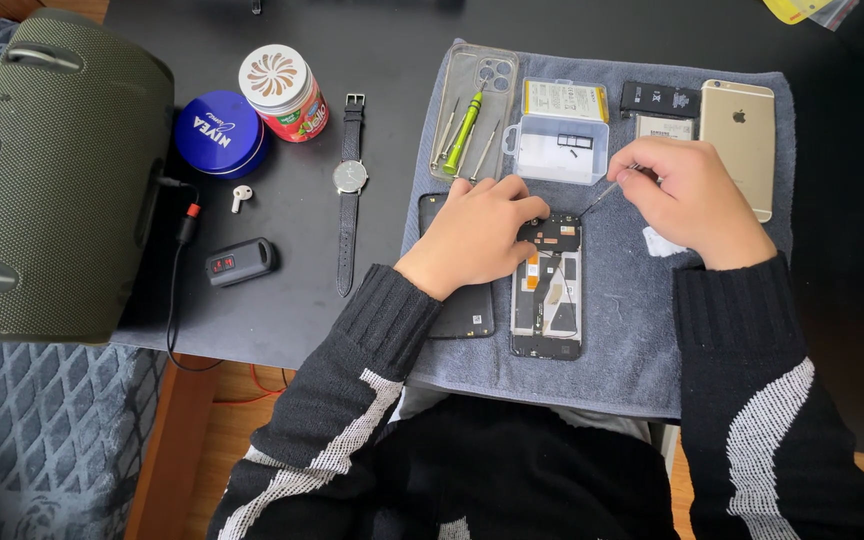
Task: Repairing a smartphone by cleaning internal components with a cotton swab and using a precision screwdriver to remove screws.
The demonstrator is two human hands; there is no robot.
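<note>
Pinching a thin metal tool [604,192] between the fingertips of my right hand [697,195], I aim its tip at the top edge of the opened phone [547,290]. That phone lies face down on a grey towel [622,340] in front of me, its back removed and its black inner frame bare, with a small orange patch on its left side. My left hand [472,235] rests beside it, fingers curled and pressed down on the phone's upper left corner; under my wrist lies a flat black back cover [467,310].

Along the far edge of the towel sits a clear phone case [479,75] holding a green-handled screwdriver [463,130] and several slim metal bits. Next to it stands a small clear plastic box [560,148], its lid open, with a yellow-and-white label card above it. To the right are a black rectangular battery [660,99] and a gold phone [739,140] lying face down.

Off the towel, on the black table [282,300], I see a round blue tin [219,133], a red jar with a white patterned lid [284,92], a wristwatch [350,190], a white earbud [240,196] and a small black key fob [240,261]. A big olive-green speaker [52,180] stands at the left.
</note>
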